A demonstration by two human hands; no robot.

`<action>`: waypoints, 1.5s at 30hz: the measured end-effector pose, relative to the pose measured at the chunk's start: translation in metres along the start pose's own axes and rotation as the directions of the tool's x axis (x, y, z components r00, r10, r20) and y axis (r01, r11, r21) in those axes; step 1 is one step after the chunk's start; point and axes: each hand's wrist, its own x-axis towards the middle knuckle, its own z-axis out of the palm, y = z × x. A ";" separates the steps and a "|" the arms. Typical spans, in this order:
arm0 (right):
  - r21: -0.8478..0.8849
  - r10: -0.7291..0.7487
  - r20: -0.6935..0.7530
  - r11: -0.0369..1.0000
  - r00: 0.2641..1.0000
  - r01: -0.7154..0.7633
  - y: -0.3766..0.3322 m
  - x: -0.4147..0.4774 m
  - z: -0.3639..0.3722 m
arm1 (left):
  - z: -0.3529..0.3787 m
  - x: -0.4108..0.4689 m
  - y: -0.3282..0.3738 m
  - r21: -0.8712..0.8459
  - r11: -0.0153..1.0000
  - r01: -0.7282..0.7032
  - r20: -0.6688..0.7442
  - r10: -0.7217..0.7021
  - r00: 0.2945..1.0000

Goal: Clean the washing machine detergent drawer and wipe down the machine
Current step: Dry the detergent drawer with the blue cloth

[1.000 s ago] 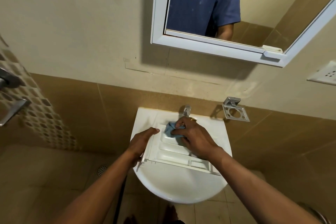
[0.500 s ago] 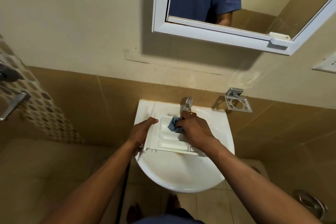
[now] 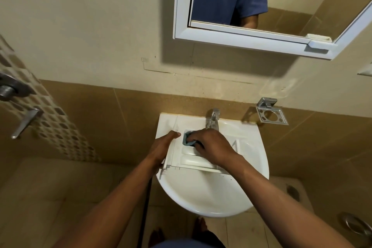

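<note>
The white plastic detergent drawer (image 3: 189,161) lies across the white washbasin (image 3: 213,197), under the tap. My left hand (image 3: 162,149) grips the drawer's left edge, thumb on top. My right hand (image 3: 211,146) holds a small blue cloth (image 3: 187,139) bunched under its fingertips and presses it into the drawer's far left compartment. Most of the cloth is hidden by my fingers. The washing machine is not in view.
A chrome tap (image 3: 213,119) stands at the back of the basin, just beyond my right hand. A metal holder (image 3: 271,115) is fixed to the wall at the right. A mirror cabinet (image 3: 261,16) hangs above. Metal fittings (image 3: 12,90) jut from the left wall.
My right hand has slid the cloth to the left, into the drawer's far left compartment. My left hand keeps its grip on the drawer's edge. The view has tilted down a little.
</note>
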 end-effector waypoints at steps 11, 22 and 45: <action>-0.004 -0.005 0.014 1.000 1.000 0.005 0.003 0.016 -0.005 | 0.003 0.013 0.001 -0.024 1.000 0.002 0.005 -0.001 1.000; 0.147 0.007 0.037 0.989 0.999 -0.012 0.016 0.018 -0.018 | 0.004 0.026 0.005 -0.048 0.995 0.082 0.081 -0.078 0.994; 0.354 0.243 -0.032 0.910 0.970 -0.216 -0.004 0.017 -0.018 | 0.032 0.019 -0.002 0.003 0.998 0.060 0.069 -0.060 0.996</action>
